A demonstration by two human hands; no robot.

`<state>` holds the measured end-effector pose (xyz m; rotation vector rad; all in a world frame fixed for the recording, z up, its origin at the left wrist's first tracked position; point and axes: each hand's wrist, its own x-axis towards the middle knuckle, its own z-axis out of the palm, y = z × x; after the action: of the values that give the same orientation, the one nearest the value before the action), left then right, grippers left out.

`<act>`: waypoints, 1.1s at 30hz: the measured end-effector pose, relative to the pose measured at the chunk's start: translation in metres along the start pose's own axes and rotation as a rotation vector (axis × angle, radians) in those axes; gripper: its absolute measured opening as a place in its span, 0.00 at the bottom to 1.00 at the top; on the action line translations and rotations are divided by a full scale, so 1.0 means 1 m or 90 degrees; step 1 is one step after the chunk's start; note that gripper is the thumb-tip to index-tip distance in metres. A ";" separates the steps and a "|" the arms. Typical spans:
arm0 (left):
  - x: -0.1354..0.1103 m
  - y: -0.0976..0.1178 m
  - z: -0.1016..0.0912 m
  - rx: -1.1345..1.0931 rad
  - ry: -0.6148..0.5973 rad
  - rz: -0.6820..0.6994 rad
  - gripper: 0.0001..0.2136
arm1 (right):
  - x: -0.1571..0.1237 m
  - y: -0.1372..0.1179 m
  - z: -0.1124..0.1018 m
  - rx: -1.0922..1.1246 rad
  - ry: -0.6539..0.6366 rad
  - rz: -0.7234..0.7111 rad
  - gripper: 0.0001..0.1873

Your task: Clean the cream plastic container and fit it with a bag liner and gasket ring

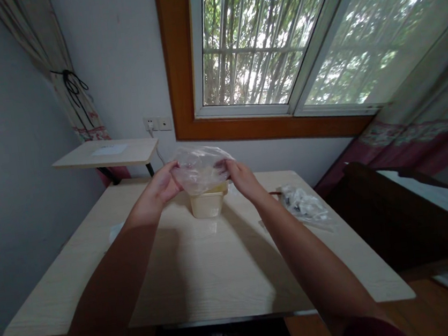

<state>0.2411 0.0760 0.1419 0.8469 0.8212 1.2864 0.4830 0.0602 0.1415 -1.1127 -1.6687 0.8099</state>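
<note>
Both of my hands stretch a clear plastic bag (200, 170) between them, over the back middle of the table. My left hand (164, 183) pinches the bag's left edge, and my right hand (243, 176) grips its right edge. Just below the bag, a cream-coloured plastic container (207, 205) stands upright on the table. Something yellowish shows at its top, but the bag partly covers it, so I cannot tell what it is. Whether the bag touches the container's rim is not clear.
A crumpled clear plastic bag (303, 205) lies on the wooden table (220, 276) at the right. Past my left forearm is a small pale item (116, 231), partly hidden. A raised shelf (125, 151) with a paper stands at the back left, below a wall socket (157, 124).
</note>
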 end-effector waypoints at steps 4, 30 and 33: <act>-0.004 -0.001 -0.005 0.073 0.079 0.010 0.04 | -0.006 -0.005 -0.010 -0.173 0.035 -0.087 0.25; -0.003 -0.009 0.011 0.790 0.050 0.257 0.14 | -0.016 0.011 -0.012 -0.187 0.057 -0.060 0.29; 0.001 -0.011 0.004 0.833 0.088 0.353 0.10 | -0.014 0.021 -0.013 -0.169 0.072 -0.022 0.23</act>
<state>0.2498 0.0759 0.1335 2.1392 1.6520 1.1776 0.5036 0.0556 0.1231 -1.2823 -1.7285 0.5029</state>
